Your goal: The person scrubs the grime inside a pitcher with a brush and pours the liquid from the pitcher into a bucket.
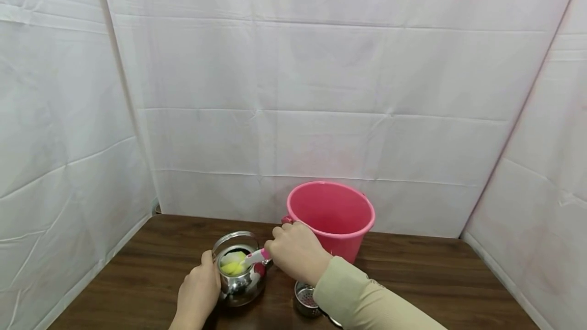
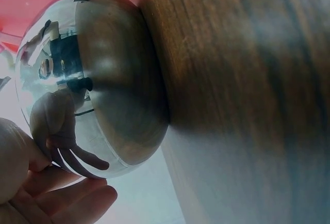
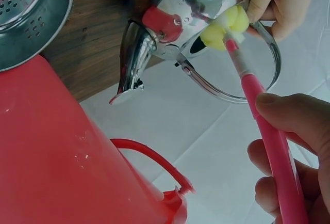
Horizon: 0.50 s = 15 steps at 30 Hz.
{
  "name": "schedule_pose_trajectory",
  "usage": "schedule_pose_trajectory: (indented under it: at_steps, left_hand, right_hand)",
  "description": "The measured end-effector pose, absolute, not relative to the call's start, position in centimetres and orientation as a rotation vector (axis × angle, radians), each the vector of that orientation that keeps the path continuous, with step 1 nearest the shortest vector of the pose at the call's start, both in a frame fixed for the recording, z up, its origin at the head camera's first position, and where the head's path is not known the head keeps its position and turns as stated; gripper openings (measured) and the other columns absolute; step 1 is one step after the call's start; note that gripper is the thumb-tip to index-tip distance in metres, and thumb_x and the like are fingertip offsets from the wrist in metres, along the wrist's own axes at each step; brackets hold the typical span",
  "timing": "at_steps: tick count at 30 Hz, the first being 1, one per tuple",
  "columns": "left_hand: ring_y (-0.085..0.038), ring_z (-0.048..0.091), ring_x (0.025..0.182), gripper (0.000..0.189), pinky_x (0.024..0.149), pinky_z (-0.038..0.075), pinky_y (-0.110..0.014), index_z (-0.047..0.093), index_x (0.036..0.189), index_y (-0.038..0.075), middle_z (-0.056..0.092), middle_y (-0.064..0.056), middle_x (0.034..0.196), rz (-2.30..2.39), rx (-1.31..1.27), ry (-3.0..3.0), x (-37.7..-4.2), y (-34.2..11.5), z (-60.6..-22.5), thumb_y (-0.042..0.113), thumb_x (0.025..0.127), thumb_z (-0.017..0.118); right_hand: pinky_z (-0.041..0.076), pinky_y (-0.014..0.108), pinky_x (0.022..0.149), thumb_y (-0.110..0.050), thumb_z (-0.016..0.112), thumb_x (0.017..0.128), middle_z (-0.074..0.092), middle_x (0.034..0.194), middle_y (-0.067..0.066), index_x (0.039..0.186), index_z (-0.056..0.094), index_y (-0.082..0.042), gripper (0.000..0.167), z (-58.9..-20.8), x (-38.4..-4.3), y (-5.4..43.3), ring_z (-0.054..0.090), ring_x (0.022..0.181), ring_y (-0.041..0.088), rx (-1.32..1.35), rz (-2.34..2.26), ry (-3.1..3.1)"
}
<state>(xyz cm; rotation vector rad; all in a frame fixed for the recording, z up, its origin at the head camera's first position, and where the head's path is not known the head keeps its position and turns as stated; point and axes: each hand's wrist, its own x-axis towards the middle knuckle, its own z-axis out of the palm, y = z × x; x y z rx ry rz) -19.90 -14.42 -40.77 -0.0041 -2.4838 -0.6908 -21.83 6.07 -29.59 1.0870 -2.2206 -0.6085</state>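
Observation:
A shiny steel kettle stands on the wooden table, its arched handle raised and its mouth uncovered. My left hand grips the kettle's upper side near the handle's base; the left wrist view shows its fingers curled against the polished body. My right hand holds a sponge brush by its pink handle. The yellow and white sponge head sits at the kettle's mouth, partly within it. In the right wrist view the spout points toward the bucket.
Behind my right hand stands a pink bucket with a pink handle. A perforated steel strainer lies close to my right forearm, partly covered by it. White cloth hangs around the wooden table.

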Motion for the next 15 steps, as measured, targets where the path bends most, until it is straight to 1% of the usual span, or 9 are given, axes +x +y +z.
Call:
schedule_pose_trajectory:
  at_steps: [5,10,15]
  left_hand:
    - [-0.037,0.061,0.052,0.013,0.037,0.04,-0.041,0.047,0.101,-0.005,0.061,-0.023,0.063,-0.694,-0.001,-2.481,-20.02,-14.38,-40.78,0.006,0.094,0.049]
    - [-0.038,0.061,0.051,0.012,0.037,0.039,-0.042,0.047,0.098,-0.005,0.06,-0.023,0.061,-0.682,-0.012,-2.449,-20.03,-14.28,-40.75,0.005,0.093,0.051]
    - [-0.037,0.061,0.052,0.013,0.037,0.04,-0.041,0.047,0.099,-0.006,0.06,-0.024,0.063,-0.682,-0.008,-2.476,-19.94,-14.36,-40.62,0.005,0.093,0.05]
  right_hand:
    - [0.043,0.02,0.053,-0.019,0.071,0.082,0.062,0.068,-0.007,0.08,0.074,-0.029,0.01,-29.26,-21.84,6.17,0.057,0.064,0.01,1.089,-0.602,-2.223]
    - [0.041,0.021,0.05,-0.018,0.071,0.081,0.061,0.066,-0.006,0.078,0.073,-0.029,0.012,-29.05,-21.92,6.16,0.055,0.062,0.011,1.078,-0.597,-2.214]
    - [0.042,0.02,0.051,-0.02,0.072,0.081,0.062,0.067,-0.007,0.079,0.074,-0.031,0.011,-28.8,-21.98,6.01,0.055,0.061,0.012,1.077,-0.602,-2.211]
